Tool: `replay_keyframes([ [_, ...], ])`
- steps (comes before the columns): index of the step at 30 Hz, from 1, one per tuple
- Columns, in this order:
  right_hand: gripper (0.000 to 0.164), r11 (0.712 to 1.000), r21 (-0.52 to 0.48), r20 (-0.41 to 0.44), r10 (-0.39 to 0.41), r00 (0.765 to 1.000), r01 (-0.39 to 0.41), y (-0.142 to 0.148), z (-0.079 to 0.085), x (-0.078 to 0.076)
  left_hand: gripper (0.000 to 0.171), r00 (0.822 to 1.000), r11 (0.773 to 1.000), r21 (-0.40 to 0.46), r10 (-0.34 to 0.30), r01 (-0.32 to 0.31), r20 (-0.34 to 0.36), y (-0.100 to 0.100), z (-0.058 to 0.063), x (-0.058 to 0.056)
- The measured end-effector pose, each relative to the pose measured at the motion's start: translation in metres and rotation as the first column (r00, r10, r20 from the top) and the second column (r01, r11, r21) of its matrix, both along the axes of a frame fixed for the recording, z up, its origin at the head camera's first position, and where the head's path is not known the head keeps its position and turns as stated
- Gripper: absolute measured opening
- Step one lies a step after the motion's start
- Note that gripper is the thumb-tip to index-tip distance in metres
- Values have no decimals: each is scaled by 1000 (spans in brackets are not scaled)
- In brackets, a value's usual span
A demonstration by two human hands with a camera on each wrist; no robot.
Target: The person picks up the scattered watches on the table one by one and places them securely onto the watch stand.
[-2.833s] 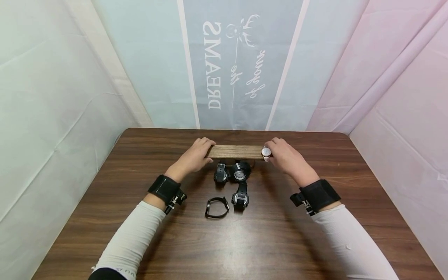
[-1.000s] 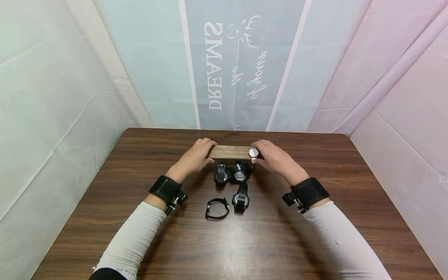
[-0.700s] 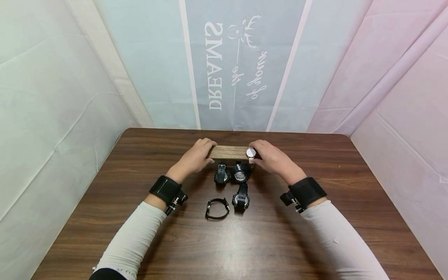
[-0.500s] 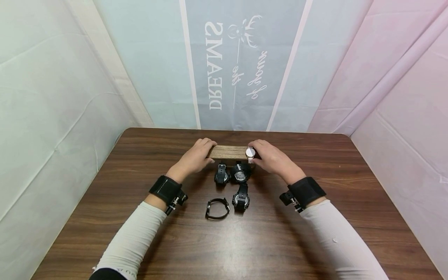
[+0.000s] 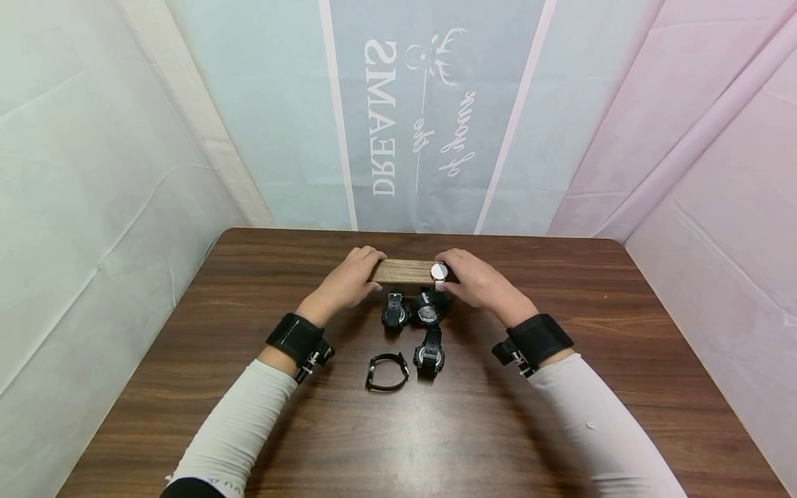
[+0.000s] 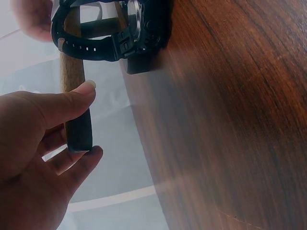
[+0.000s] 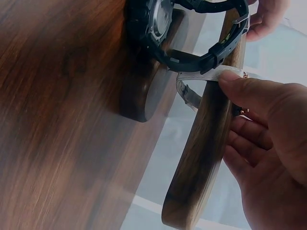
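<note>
A wooden watch stand has a crossbar [image 5: 405,271] and a dark rounded base [image 7: 139,98]. My left hand [image 5: 349,278] grips the crossbar's left end, its thumb in front and fingers behind. My right hand [image 5: 479,280] pinches a white-strapped wristwatch [image 5: 438,272], which loops round the crossbar right of the middle; the thumb presses the strap [image 7: 204,75] in the right wrist view. Before the stand are two black wristwatches, one on the left [image 5: 395,311] and one near the middle [image 5: 428,310]. Whether they hang or stand cannot be told.
Nearer to me on the brown table [image 5: 486,429] stand another black wristwatch [image 5: 429,353] and a slim black-strapped watch or band [image 5: 387,372]. Behind the table's far edge hangs a pale blue cloth [image 5: 292,117] with mirrored lettering. White cloth walls flank both sides.
My right hand has slid the white-strapped wristwatch leftward along the crossbar, quickly at first, then slowly. The left hand stays at the bar's left end. The black watches have not moved.
</note>
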State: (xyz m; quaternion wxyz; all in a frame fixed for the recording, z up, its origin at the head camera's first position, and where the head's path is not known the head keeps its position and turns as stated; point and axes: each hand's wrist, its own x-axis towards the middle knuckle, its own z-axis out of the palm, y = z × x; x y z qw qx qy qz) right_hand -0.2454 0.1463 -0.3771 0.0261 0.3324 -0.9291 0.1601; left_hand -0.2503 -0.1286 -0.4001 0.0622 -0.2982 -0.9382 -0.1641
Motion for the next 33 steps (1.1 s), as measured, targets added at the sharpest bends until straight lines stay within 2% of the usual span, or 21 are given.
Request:
replay_keyframes([
  [18,49,998,43,36,-48,998,46,-7,2,1,56,1000,1000,-1,1,-1,-2,-1,1,3],
  [33,50,999,18,-1,-28,1000,28,-5,-2,0,56,1000,1000,3,9,-9,12,0,1,4],
])
